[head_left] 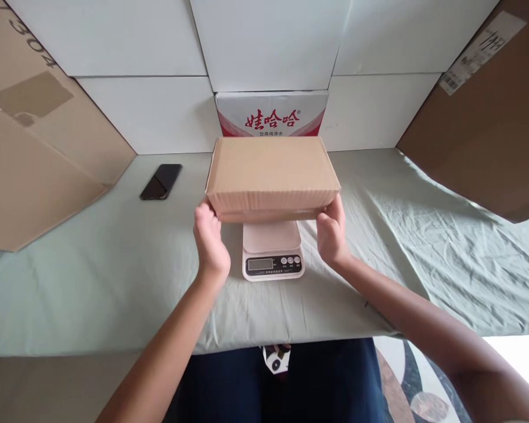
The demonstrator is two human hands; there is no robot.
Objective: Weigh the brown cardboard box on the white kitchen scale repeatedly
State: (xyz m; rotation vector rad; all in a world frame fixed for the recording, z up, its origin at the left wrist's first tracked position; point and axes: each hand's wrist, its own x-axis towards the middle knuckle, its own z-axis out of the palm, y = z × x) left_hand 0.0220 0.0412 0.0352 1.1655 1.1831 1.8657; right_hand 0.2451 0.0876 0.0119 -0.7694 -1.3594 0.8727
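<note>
Both hands, left hand point(210, 238) and right hand point(331, 232), fingers gripping cardboard box point(271, 173) ends mid-frame; box over scale point(273, 257), contact unclear, not released.

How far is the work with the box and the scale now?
Done: the scale stands ready on the cloth. In hand: left hand and right hand hold the closed box by its ends, over the scale's plate. Left: whether the box rests on the plate cannot be told; the display looks blank.
</note>
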